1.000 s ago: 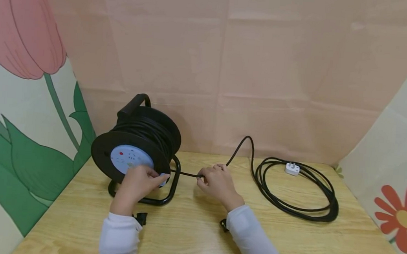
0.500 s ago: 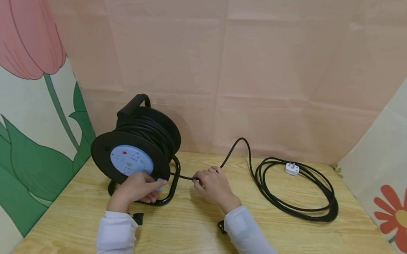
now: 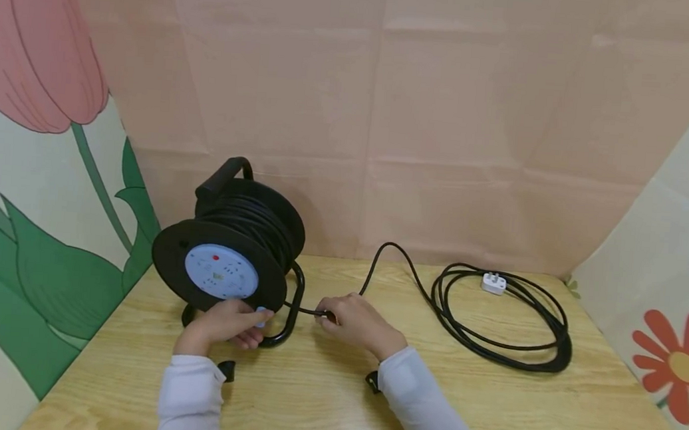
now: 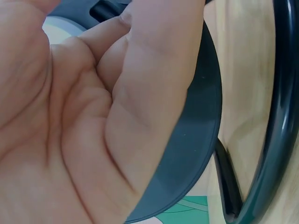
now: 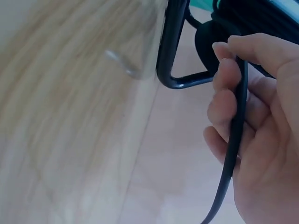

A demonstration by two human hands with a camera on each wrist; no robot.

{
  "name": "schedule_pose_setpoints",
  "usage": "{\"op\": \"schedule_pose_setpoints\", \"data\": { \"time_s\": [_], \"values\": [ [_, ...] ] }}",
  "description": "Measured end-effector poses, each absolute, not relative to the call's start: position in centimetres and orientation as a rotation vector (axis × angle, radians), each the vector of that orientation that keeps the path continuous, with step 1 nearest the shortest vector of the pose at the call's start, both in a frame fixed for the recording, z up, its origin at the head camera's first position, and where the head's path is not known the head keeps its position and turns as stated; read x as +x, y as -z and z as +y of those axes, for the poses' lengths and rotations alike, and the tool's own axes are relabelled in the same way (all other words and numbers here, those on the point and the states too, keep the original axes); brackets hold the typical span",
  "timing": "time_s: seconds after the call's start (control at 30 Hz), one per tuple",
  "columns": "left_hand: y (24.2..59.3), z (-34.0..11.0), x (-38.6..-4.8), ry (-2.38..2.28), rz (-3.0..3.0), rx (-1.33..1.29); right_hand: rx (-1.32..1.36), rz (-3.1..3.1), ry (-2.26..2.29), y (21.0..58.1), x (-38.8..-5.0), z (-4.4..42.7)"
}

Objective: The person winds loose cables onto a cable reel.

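Note:
A black cable reel (image 3: 167, 266) with a pale blue socket panel (image 3: 205, 278) stands at the left in the head view. My left hand (image 3: 223, 323) is at the lower edge of its front disc and pinches a small blue knob (image 3: 261, 316) there. In the left wrist view the palm and curled fingers (image 4: 149, 84) cover that knob. My right hand (image 3: 356, 326), to the right of the reel, grips the black cable (image 3: 308, 312) that runs out of it. The right wrist view shows this cable (image 5: 229, 163) crossing the palm under curled fingers.
A loose coil of the cable (image 3: 556, 366) lies on the wooden table (image 3: 319, 400) at the right, with a white plug (image 3: 494, 283) on it. The reel's tubular stand (image 3: 298, 302) lies between the hands. A pink backdrop (image 3: 477, 118) rises behind.
The red button on the panel has shifted clockwise as the left hand moved the knob down and left. My right hand has moved slightly left and down with the cable; its arch has sunk.

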State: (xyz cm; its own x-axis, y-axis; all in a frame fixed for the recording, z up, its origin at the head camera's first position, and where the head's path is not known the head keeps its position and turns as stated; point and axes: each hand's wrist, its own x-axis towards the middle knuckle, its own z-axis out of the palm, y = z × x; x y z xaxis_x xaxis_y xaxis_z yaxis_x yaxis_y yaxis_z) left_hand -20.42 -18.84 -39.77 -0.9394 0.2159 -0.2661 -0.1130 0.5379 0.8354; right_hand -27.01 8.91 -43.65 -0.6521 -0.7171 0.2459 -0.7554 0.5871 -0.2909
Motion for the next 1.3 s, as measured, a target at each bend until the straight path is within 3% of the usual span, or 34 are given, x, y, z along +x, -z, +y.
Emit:
{"op": "schedule_pose_setpoints", "data": {
  "time_s": [0.8,1.3],
  "values": [
    [40.9,-19.9,-21.1,-1.429,2.303,0.154,1.086,-2.616,-0.477,38.8,-27.6,14.8],
    [41.6,-21.4,-21.0,-1.423,2.294,0.174,0.703,-2.463,-0.688,36.9,-27.9,21.3]
  ]
}}
